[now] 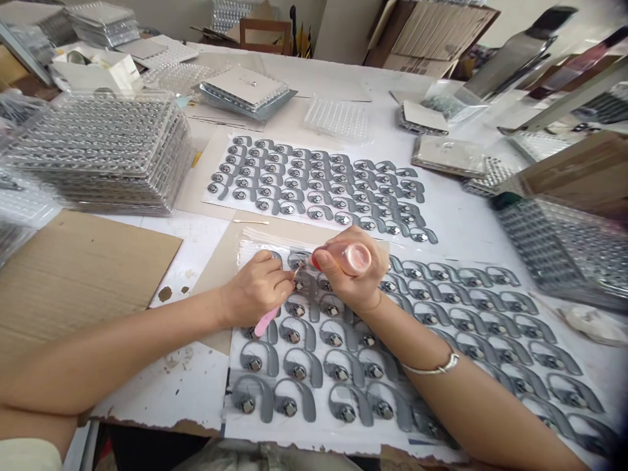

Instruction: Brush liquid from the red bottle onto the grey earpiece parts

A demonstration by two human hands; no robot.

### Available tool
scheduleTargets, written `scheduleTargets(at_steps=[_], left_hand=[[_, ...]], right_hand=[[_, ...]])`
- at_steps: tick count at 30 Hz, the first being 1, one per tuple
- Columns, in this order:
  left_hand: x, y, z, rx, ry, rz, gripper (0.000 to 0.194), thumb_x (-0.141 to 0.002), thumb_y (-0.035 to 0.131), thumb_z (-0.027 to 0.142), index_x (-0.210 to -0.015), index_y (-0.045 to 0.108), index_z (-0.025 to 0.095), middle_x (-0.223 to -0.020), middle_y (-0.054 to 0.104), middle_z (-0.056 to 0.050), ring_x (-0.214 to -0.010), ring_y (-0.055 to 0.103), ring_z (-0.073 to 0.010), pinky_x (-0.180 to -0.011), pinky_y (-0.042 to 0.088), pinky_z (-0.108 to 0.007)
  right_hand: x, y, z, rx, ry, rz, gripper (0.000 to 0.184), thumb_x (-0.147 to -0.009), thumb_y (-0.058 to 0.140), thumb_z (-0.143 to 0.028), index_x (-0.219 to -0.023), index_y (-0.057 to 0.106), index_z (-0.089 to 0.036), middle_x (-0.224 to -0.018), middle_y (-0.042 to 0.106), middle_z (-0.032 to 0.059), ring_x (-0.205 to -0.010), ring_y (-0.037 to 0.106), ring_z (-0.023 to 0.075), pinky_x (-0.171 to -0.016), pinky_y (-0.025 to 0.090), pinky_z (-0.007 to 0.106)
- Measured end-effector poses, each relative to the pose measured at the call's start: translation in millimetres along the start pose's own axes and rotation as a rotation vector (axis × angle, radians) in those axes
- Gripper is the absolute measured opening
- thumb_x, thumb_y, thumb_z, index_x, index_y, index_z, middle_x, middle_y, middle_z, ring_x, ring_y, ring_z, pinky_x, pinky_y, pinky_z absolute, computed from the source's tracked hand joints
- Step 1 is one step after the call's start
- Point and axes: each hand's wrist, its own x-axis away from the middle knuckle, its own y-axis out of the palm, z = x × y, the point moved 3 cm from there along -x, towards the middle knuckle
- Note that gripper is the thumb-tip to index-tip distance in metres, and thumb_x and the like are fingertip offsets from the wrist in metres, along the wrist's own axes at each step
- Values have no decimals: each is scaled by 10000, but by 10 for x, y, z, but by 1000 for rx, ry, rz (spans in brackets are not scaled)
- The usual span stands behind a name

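Observation:
My left hand (259, 288) is closed around a slim tool with a flat pink handle (266, 322). The tool's thin tip reaches a grey ear-hook piece (300, 263) in the back row of the near sheet. In my right hand (363, 288) is a small squeeze bottle (356, 259), tipped over with its base towards me. Its red nozzle end points at that same piece. Below both hands, rows of grey ear-hook pieces (298, 371) lie on a white sheet, each with a round metallic part and some with fine wires. My right forearm covers some of them.
Behind lies a second sheet of ear-hook pieces (316, 175). Stacked clear trays (98, 150) stand at left, more trays (569, 248) at right. Cardboard (88, 281) covers the near left. A cotton swab (251, 222) lies beyond my left hand. A bottle (515, 52) stands back right.

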Motion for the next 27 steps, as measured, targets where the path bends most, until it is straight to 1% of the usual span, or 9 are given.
scheduleTargets(at_steps=[4,11,14,19,23,27], left_hand=[[6,13,-15,23,-16,-5,205,-875,537,153,-670,552,154,-743,682,-62,-633,459,-166,-614,325,-321],[2,10,-46,52,-52,35,141,-827,546,78,-709,548,156,-690,672,-33,-607,487,-150,-613,323,-312],[8,11,-66,85,-68,38,103,-805,542,76,-741,567,153,-717,690,-38,-622,511,-154,-615,334,-313],[37,21,-118,189,-149,30,74,-794,545,97,-782,585,158,-792,714,-44,-643,565,-148,-641,361,-317],[32,2,-145,278,-212,26,83,-794,546,96,-800,600,158,-753,706,-36,-643,595,-146,-658,378,-313],[22,-14,-157,319,-258,-1,87,-791,550,98,-796,614,157,-736,703,-35,-644,604,-151,-669,391,-316]], right_hand=[[-7,-12,-19,28,-30,-17,157,-740,708,-166,-729,554,-195,-655,569,-2,-551,521,120,-507,449,289],[-18,-21,-44,48,-38,-37,154,-753,700,-189,-735,547,-195,-640,566,-12,-536,515,110,-489,439,273],[-27,-22,-60,46,-42,-38,158,-751,703,-188,-730,547,-195,-630,565,-13,-531,510,107,-487,439,269],[-27,-22,-60,49,-34,-52,150,-751,703,-202,-733,555,-203,-629,577,-13,-525,512,114,-484,439,278],[-22,-23,-60,51,-45,-46,153,-744,708,-189,-722,557,-202,-624,580,-12,-525,515,112,-490,444,278],[-20,-24,-59,35,-32,-41,153,-743,709,-198,-730,556,-203,-618,578,-16,-519,515,112,-483,442,276]])
